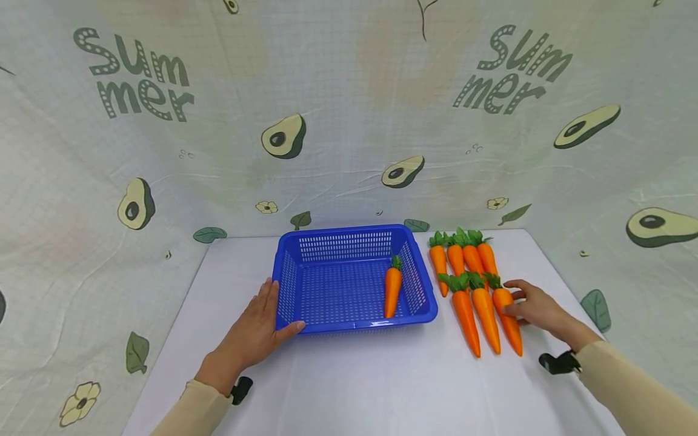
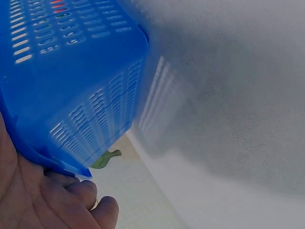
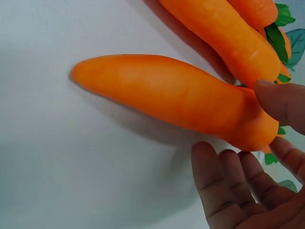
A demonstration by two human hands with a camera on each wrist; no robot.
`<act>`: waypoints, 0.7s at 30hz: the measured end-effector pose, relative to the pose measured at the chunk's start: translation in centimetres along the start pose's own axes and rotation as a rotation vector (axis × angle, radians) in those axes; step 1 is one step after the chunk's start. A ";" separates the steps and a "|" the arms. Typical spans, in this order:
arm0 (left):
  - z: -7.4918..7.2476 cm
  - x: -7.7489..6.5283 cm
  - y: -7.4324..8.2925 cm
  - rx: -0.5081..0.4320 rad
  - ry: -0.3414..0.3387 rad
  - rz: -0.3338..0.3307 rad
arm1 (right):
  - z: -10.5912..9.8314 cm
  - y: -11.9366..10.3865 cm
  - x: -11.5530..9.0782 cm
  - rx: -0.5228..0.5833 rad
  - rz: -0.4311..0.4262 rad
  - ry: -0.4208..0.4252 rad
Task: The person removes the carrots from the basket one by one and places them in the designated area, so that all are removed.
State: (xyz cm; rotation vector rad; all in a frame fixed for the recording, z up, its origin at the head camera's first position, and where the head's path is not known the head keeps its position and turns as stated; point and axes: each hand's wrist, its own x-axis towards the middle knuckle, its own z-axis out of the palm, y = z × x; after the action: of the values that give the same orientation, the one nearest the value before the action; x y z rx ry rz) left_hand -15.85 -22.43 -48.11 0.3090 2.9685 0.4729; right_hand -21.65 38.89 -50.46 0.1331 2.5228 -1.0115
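A blue plastic basket (image 1: 349, 326) with slotted walls stands on the white table, one orange carrot (image 1: 392, 292) with a green top inside it at the right. My left hand (image 1: 256, 327) rests at its near left corner, fingers extended along the left rim and thumb over the front rim. To the right of the basket lie several carrots in two rows. My right hand (image 1: 537, 309) is at the rightmost carrot (image 3: 171, 93) of the near row, with thumb and index finger pinching its thick end by the leaves. The other fingers stay beside it, off its surface.
The far row of carrots (image 1: 455, 257) lies just behind the near row, leaves toward the back. A patterned cloth (image 1: 338, 72) with avocados and lettering hangs behind and at the sides of the white table (image 1: 371, 387).
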 end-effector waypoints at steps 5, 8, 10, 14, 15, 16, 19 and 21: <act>-0.1 0.0 0.1 -0.004 -0.005 -0.003 | -0.1 -0.5 0.0 -0.053 -0.016 0.042; -0.2 -0.1 0.1 -0.011 -0.003 -0.004 | -0.1 -0.8 -0.1 -0.086 -0.031 0.075; -0.2 -0.1 0.1 -0.012 0.001 0.001 | -0.1 -0.9 -0.1 -0.096 -0.041 0.092; 0.0 -0.1 0.0 -0.013 0.009 0.019 | -0.3 -1.3 0.0 -0.090 -0.061 0.117; 0.1 -0.1 0.0 -0.014 0.011 0.023 | -0.4 -1.5 0.0 -0.089 -0.063 0.125; 0.1 0.0 0.0 -0.015 0.011 0.026 | -0.4 -1.6 0.0 -0.092 -0.065 0.132; 0.1 0.0 0.0 -0.019 0.015 0.030 | -0.7 -2.5 0.1 -0.115 -0.075 0.172; 0.1 0.0 0.0 -0.012 0.012 0.026 | -0.9 -3.7 0.2 -0.136 -0.094 0.216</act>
State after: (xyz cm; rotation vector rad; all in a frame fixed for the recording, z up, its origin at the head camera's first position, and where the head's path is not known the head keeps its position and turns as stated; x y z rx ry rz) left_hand -15.83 -22.40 -48.18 0.3448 2.9756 0.4976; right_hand -23.00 36.80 -47.60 0.0890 2.8088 -0.8988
